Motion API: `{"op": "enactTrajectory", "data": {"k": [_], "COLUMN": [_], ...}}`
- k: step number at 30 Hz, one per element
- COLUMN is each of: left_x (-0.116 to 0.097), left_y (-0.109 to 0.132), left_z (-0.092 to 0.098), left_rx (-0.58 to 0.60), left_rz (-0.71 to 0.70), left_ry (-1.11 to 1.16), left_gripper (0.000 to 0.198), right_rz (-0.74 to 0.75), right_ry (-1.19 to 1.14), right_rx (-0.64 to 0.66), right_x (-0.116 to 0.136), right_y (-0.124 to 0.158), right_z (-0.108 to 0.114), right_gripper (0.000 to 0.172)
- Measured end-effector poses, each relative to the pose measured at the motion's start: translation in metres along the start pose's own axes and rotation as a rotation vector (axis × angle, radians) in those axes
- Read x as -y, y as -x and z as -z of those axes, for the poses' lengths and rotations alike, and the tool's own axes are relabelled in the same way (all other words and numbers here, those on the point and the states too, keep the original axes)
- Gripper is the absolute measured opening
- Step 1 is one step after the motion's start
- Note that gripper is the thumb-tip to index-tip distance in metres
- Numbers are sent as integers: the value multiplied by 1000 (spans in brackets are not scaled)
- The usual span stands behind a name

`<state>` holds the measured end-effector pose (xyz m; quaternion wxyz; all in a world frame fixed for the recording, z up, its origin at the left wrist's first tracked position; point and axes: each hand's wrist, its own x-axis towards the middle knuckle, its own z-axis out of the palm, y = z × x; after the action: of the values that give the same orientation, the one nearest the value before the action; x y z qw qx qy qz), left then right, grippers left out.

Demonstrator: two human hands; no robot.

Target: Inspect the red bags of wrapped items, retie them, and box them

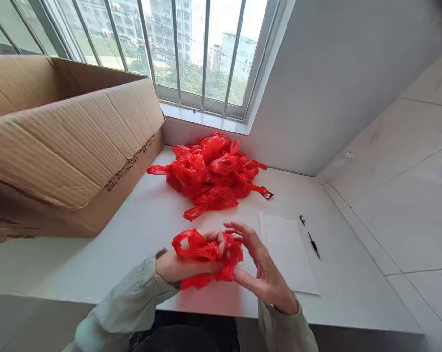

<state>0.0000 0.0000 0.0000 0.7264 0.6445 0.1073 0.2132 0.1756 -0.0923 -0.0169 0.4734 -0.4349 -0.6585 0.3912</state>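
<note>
Left hand [184, 268] curled round crumpled, thin red plastic bag [202, 252], bunched crosswise above white tabletop [353, 293], near front edge. Right hand [268, 278] at bag's right end, thumb and fingers apart; contact unclear.

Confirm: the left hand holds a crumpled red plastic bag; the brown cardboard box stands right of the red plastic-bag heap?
Wrong side: in the head view, the brown cardboard box stands left of the red plastic-bag heap; the left hand does hold the crumpled red bag.
</note>
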Motion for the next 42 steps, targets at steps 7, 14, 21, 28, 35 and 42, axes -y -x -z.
{"op": "enactTrajectory", "data": {"k": [7,14,21,28,35,42], "left_x": [19,37,42,43,32,17], "left_y": [7,1,-1,-3,3,11], "left_z": [-4,-10,1,8,-4,-5], "left_rx": [-266,-530,-736,-661,-177,-188], "left_rz": [-88,-359,-514,-513,-300,-204], "left_ry": [-456,-762,-801,-920,-932,-690], "left_gripper": [15,22,21,24,11,31], "right_rz": [-79,-155,-208,-155,-282,-312], "right_ry": [-212,-121,-90,-165,-485,-837], "right_rx": [-31,-218,-173,-205,-366,-459], "right_x": [-27,-30,-26,-29,-35,-25], "right_y": [-15,-20,-7,-2,-19,-30], "right_z": [-20,-31,-40,-42,-39,-47], "right_gripper": [71,58,25,25,32,22]}}
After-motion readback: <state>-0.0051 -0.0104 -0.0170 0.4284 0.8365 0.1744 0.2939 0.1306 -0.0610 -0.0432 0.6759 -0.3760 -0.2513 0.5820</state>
